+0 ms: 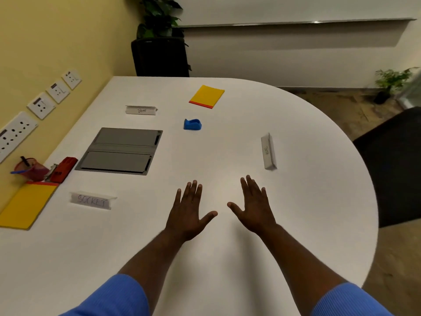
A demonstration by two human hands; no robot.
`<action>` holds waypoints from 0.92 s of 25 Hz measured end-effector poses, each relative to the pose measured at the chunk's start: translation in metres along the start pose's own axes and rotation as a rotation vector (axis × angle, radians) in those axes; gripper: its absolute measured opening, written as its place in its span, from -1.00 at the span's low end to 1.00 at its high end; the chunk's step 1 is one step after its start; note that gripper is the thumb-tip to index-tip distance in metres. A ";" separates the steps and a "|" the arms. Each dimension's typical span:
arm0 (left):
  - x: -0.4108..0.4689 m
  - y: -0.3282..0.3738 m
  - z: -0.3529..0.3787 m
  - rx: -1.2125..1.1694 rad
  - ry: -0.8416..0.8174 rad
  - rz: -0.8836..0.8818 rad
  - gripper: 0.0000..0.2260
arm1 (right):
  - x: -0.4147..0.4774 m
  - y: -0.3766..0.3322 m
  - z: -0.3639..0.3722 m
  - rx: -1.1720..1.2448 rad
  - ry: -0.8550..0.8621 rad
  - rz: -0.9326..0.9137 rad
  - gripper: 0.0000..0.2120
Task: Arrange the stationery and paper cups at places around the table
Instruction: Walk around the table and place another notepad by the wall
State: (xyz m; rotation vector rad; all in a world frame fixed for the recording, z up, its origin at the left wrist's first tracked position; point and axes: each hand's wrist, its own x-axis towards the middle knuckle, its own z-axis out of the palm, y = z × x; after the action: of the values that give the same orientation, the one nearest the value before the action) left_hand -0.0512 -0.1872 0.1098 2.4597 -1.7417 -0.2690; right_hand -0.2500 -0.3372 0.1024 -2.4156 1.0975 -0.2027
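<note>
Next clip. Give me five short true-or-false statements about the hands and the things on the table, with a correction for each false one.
1. The left hand and right hand both hold nothing, with fingers spread. True.
2. The blue tape dispenser sits between the two hands. False: it stands well beyond them, nearer the far yellow pad.
3. The SOCKET card stands beside the near yellow pad. True.
4. The red cup is empty. False: pens stick out of it.
5. The red stapler lies next to the red cup. True.
</note>
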 end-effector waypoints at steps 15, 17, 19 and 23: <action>-0.063 0.122 0.020 -0.009 -0.044 0.455 -0.09 | -0.223 0.060 -0.024 -0.087 0.135 0.386 -0.15; -0.074 0.124 0.026 -0.025 -0.034 0.507 -0.09 | -0.260 0.055 -0.021 -0.099 0.164 0.459 -0.15; -0.087 0.131 0.033 -0.035 -0.054 0.566 -0.08 | -0.297 0.051 -0.021 -0.102 0.191 0.536 -0.14; -0.112 0.157 0.042 -0.023 -0.089 0.673 -0.08 | -0.355 0.046 -0.029 -0.076 0.283 0.653 -0.14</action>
State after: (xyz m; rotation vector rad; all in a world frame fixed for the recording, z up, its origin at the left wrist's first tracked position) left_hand -0.2412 -0.1340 0.1081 1.7196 -2.4440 -0.3208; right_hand -0.5278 -0.1101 0.1271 -1.9916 1.9806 -0.2875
